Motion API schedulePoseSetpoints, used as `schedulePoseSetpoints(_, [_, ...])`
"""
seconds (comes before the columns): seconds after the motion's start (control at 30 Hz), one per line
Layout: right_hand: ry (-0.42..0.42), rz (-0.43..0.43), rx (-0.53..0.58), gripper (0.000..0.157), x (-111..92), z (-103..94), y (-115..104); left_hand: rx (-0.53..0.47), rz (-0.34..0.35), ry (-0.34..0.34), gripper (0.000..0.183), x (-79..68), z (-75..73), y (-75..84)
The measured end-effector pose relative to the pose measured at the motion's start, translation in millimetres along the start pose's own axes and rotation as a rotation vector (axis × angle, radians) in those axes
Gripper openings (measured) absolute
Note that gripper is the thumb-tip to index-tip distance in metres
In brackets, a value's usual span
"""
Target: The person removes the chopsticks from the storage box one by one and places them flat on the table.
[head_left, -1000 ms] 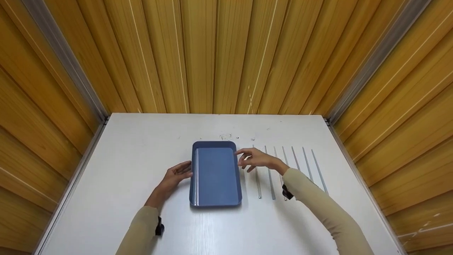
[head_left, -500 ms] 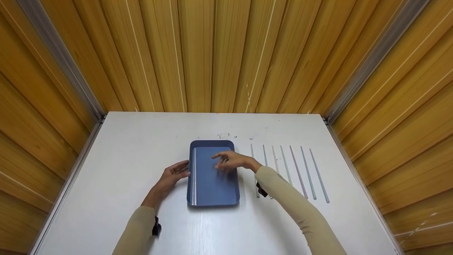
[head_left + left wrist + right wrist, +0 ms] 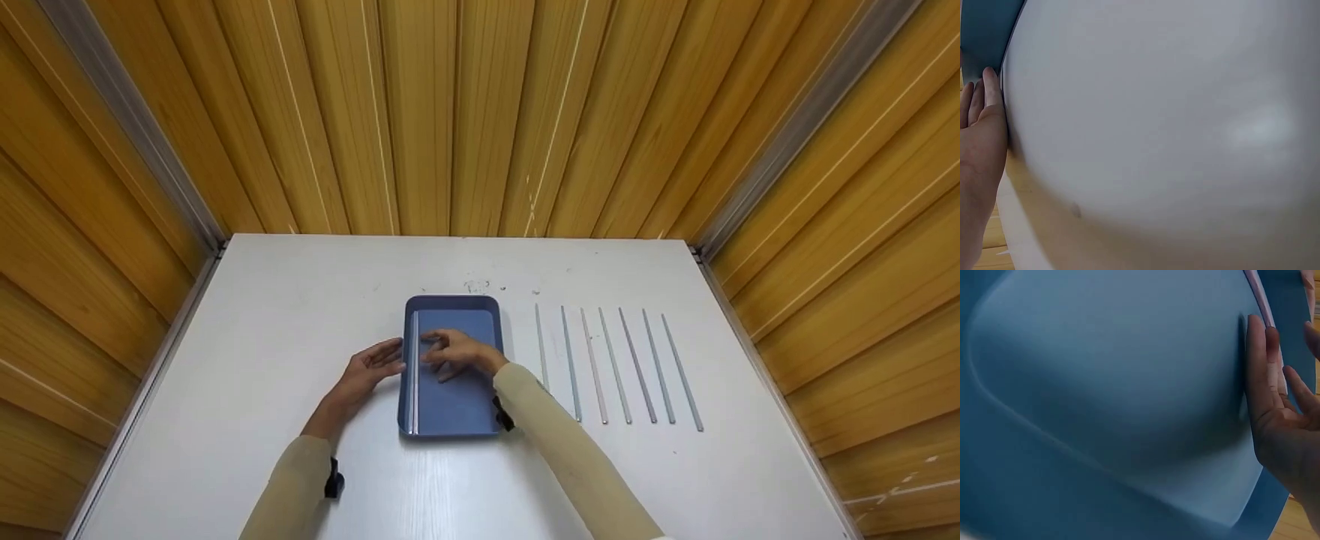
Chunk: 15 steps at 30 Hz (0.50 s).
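Note:
A blue rectangular tray (image 3: 461,412) lies on the white table. Along its inner left side rest pale chopsticks (image 3: 415,397), side by side. My left hand (image 3: 366,369) is at the tray's left wall, fingers extended against its outside; the left wrist view shows the straight fingertips at the blue wall (image 3: 988,31). My right hand (image 3: 457,352) reaches over the tray from the right, its fingertips at the chopsticks. In the right wrist view, its fingers (image 3: 1257,365) are mostly straight beside a pinkish chopstick (image 3: 1261,295), and the thumb stands apart.
Several more chopsticks (image 3: 636,364) lie in a spaced row on the table (image 3: 315,300), right of the tray. Wood-patterned walls (image 3: 480,120) enclose the table at the back and sides. Small dark marks (image 3: 478,286) show behind the tray.
My right hand has moved left from the tray's right rim, across the tray, to the chopsticks inside. The left hand has stayed at the left wall.

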State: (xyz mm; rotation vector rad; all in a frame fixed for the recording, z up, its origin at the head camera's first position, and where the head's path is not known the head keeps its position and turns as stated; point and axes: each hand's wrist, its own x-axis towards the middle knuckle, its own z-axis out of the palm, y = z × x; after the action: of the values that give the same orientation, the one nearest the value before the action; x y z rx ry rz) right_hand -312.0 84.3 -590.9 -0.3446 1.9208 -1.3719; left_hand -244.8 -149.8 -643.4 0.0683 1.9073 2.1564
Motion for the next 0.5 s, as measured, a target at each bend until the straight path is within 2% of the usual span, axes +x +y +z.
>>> schedulePoseSetpoints(0.23, [0.106, -0.092, -0.188, 0.069, 5.2, 10.3, 1.6, -0.013, 0.006, -0.002, 0.066, -1.8, 1.8, -0.3])
schedulePoseSetpoints(0.5, [0.193, -0.096, -0.318, 0.08, 7.8, 16.5, 1.1, 0.005, 0.018, 0.0, 0.066, -0.3, 0.6, 0.9])
